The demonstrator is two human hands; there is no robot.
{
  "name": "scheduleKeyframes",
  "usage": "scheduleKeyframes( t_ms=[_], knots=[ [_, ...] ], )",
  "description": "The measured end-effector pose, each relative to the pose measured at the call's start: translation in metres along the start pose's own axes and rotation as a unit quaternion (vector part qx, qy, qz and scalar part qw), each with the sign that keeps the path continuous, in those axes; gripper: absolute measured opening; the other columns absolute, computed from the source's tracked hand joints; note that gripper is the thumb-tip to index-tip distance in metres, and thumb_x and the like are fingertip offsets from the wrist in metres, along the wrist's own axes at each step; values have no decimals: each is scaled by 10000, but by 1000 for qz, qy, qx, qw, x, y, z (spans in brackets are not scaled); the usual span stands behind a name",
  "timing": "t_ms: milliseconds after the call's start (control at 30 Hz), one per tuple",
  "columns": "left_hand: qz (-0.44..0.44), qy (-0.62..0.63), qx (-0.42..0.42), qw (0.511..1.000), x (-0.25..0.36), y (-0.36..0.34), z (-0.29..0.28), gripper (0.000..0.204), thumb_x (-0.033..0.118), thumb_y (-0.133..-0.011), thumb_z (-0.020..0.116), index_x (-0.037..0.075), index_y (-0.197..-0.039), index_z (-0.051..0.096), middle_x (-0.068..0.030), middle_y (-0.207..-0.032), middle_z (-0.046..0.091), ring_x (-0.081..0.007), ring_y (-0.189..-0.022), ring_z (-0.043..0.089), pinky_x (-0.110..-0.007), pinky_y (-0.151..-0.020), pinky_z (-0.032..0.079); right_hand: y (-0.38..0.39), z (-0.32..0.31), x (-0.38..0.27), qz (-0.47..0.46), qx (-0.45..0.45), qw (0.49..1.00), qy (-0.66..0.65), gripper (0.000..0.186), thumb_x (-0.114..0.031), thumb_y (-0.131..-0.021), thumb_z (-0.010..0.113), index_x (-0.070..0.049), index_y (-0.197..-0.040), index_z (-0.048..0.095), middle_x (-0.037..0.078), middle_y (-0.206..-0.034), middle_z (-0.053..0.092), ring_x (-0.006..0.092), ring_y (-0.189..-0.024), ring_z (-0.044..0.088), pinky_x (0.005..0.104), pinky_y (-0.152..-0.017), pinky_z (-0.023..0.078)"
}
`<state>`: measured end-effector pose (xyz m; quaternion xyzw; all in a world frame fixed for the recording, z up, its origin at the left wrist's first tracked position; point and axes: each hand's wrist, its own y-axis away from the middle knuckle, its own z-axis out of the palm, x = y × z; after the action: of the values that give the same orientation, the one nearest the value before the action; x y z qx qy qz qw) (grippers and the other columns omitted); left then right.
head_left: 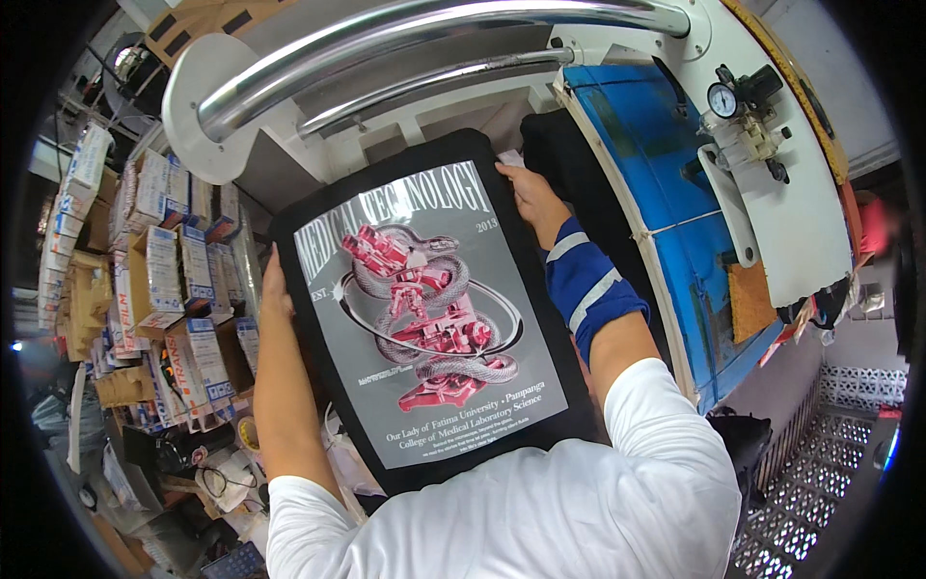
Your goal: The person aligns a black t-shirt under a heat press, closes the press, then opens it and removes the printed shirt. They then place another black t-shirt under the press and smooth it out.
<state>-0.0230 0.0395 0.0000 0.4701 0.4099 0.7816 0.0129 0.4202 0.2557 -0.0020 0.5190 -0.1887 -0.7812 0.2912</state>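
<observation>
A black fabric-covered rectangular board lies before me, with a grey printed sheet on it showing a red microscope, a coiled snake and lettering. My left hand grips the board’s left edge, its fingertips mostly hidden. My right hand holds the upper right edge, thumb on top, beside a small white scrap; a blue striped band covers that forearm. Black fabric lies just right of the board, partly behind my hand and arm.
A white machine frame with chrome bars spans the back. At the right are a blue panel and a pressure gauge. Stacked boxes and clutter fill the left side; a patterned grille floor shows lower right.
</observation>
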Motion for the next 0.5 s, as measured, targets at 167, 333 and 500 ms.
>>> scheduleKeyframes(
  t_ms=[167, 333, 500],
  knots=[
    [112, 46, 82, 989, 4, -19, -32, 365, 342, -983, 653, 36, -1181, 677, -115, -1110, 723, -234, -1020, 689, -379, -932, 537, 9, -9, -17, -72, 27, 997, 26, 283, -194, -895, 740, -35, -1123, 691, 67, -1027, 705, 211, -952, 644, 383, -840, 517],
    [196, -6, 60, 979, 19, -8, -43, 324, 293, -929, 748, 44, -1107, 641, -14, -853, 657, -101, -686, 610, -249, -612, 487, 11, -23, -36, -100, 24, 991, 82, 242, -184, -889, 744, -76, -1098, 684, 24, -974, 697, 168, -875, 637, 337, -803, 493],
    [248, -59, 138, 957, 28, 10, -33, 213, 197, -930, 742, 73, -1068, 638, 49, -718, 511, -49, -550, 437, -227, -511, 365, 21, -20, -45, -107, 40, 985, 132, 226, -189, -891, 746, -96, -1087, 682, -5, -940, 696, 133, -836, 635, 320, -790, 486]
  ],
)
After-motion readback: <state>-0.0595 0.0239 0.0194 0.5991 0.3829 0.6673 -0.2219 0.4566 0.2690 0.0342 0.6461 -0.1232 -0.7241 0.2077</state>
